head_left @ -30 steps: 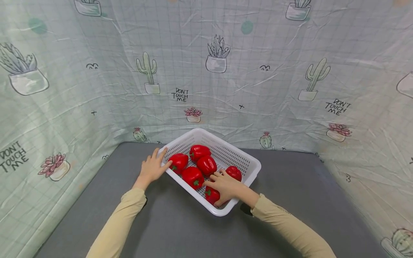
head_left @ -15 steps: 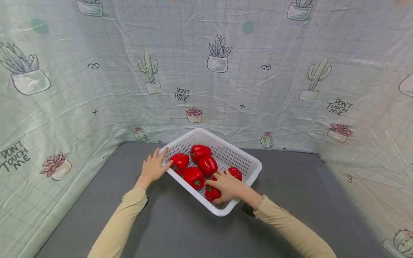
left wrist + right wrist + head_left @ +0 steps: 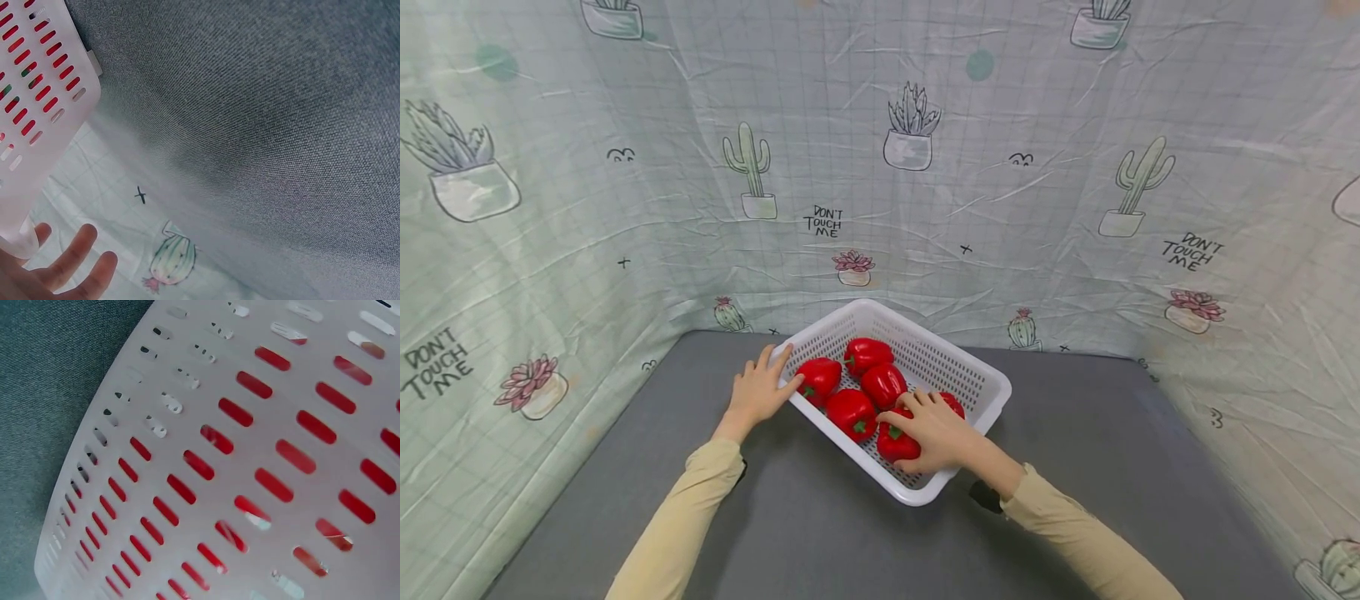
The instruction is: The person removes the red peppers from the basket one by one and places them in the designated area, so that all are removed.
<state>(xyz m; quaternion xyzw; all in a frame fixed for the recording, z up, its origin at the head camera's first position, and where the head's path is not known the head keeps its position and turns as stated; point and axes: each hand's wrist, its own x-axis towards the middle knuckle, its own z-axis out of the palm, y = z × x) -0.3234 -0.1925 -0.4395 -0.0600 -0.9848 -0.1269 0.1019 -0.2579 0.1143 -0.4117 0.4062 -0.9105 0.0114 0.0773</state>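
A white perforated plastic basket (image 3: 951, 360) stands at an angle on the table with several red bell peppers inside. My left hand (image 3: 756, 392) rests at its left corner, thumb over the rim beside a bell pepper (image 3: 822, 377) and the other fingers spread outside. In the left wrist view, the fingers (image 3: 78, 250) extend past the rim, loosely bent. My right hand (image 3: 934, 429) reaches into the near right end and grips a red bell pepper (image 3: 895, 446) with a green stem, thumb on the near side, fingers on the far side. Another bell pepper (image 3: 953, 404) shows partly behind that hand.
The dark grey tabletop (image 3: 820, 533) extends around the basket. A pale cloth (image 3: 1037, 208) with cactus drawings hangs close behind it and along both sides. The right wrist view shows the basket's slotted wall (image 3: 187, 444) with red behind it.
The gripped bell pepper and my right hand have shifted slightly away from the near corner, the thumb now closer against the pepper. My left hand and the basket stay put.
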